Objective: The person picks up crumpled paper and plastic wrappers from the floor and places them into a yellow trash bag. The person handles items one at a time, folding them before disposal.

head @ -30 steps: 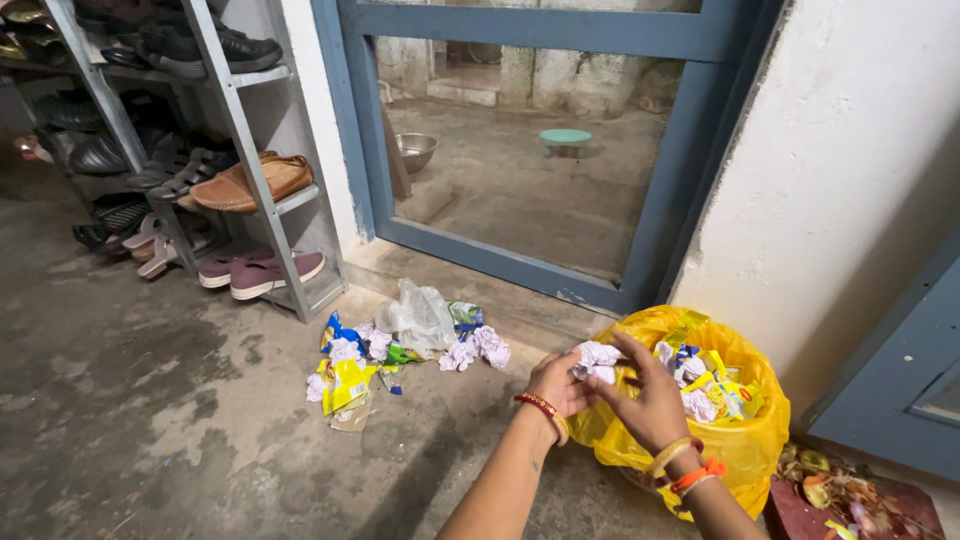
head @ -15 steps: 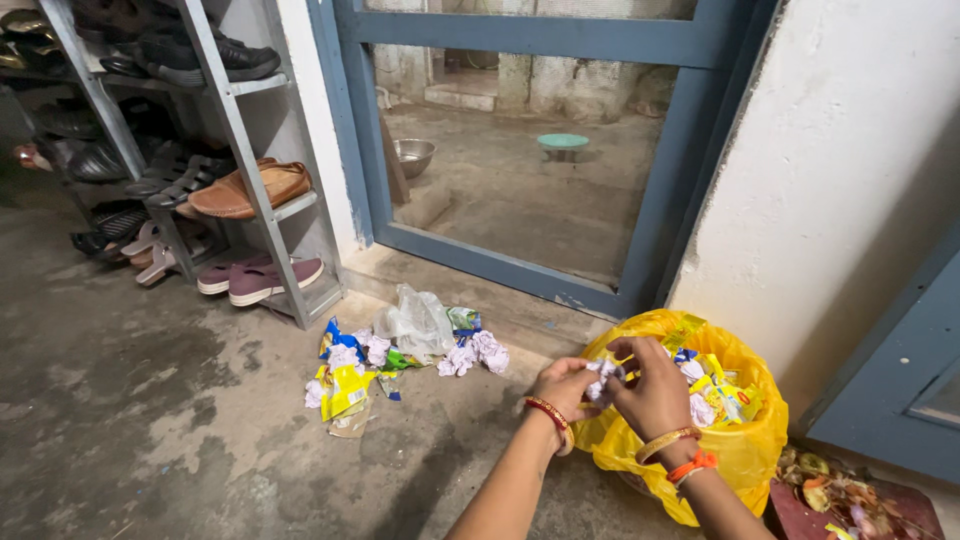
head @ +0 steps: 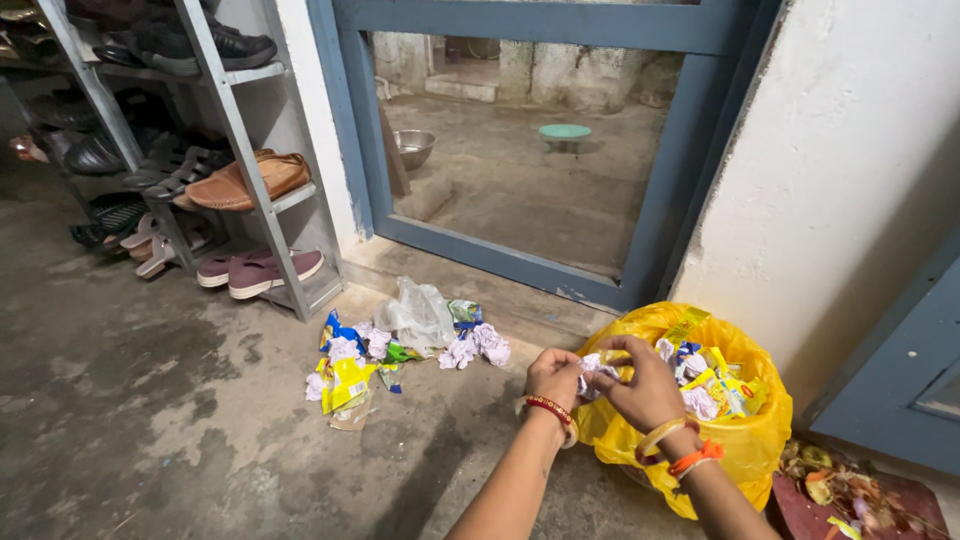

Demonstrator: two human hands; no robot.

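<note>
Crumpled white paper wad [head: 592,365]: grasped between fingers of left hand [head: 553,378] and right hand [head: 640,390] | held at rim of yellow plastic bin bag [head: 745,450] | litter pile [head: 400,350] on floor, left of fingers

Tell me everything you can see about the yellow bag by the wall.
The yellow bag is thin, glossy plastic, lining a bin that it mostly hides. Its mouth is open and folded outward at the rim. It stands upright on the concrete floor against the white wall, right of the blue door frame. Inside lie crumpled white paper and yellow wrappers, nearly to the top. The left hand and right hand hold crumpled paper at its near rim.
</note>
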